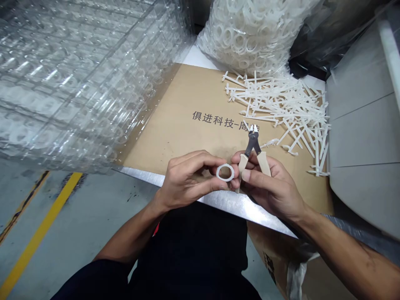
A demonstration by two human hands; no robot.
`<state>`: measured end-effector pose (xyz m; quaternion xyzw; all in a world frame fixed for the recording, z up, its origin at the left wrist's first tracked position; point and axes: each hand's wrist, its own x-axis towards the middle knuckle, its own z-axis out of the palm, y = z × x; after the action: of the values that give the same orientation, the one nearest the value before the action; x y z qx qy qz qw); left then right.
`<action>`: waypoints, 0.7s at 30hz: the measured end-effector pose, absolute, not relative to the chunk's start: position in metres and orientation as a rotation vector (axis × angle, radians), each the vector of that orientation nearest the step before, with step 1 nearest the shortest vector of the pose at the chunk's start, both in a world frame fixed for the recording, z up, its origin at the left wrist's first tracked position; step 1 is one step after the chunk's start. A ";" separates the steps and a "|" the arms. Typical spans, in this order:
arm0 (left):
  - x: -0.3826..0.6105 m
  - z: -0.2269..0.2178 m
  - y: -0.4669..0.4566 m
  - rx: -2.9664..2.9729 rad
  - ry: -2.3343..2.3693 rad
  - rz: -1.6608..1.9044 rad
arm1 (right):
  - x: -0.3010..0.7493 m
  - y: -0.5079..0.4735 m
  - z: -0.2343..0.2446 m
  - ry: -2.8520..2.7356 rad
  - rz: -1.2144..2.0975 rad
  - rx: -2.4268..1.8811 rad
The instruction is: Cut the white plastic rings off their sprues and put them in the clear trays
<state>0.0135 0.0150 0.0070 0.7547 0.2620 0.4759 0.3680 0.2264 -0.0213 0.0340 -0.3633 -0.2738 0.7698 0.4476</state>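
Observation:
Between the fingertips and thumb of my left hand is a white plastic ring, its opening facing up at me. My right hand grips a pair of side cutters with beige handles, jaws pointing away from me and handles spread. The right fingertips come right up beside the ring; whether they touch it I cannot tell. Both hands are above the near edge of a cardboard sheet with printed characters. On the sheet's right side lies a heap of white plastic sprues.
A clear bag of white rings stands at the back. On the left, stacked clear plastic trays hold pale parts. A grey bin borders the right side. The metal table edge runs beneath my hands, with a cardboard box below.

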 end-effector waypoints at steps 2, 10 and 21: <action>0.013 0.007 0.015 1.948 0.684 1.229 | 0.227 -0.021 0.035 -0.676 1.902 -0.914; 0.015 0.009 0.017 1.991 0.680 1.248 | 0.227 -0.020 0.034 -0.718 1.877 -0.965; 0.015 0.009 0.015 1.946 0.680 1.221 | 0.228 -0.022 0.033 -0.698 1.895 -0.934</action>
<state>0.0150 0.0150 0.0091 0.7565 0.2643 0.4747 0.3641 0.2282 -0.0220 0.0334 -0.3765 -0.2812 0.7638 0.4424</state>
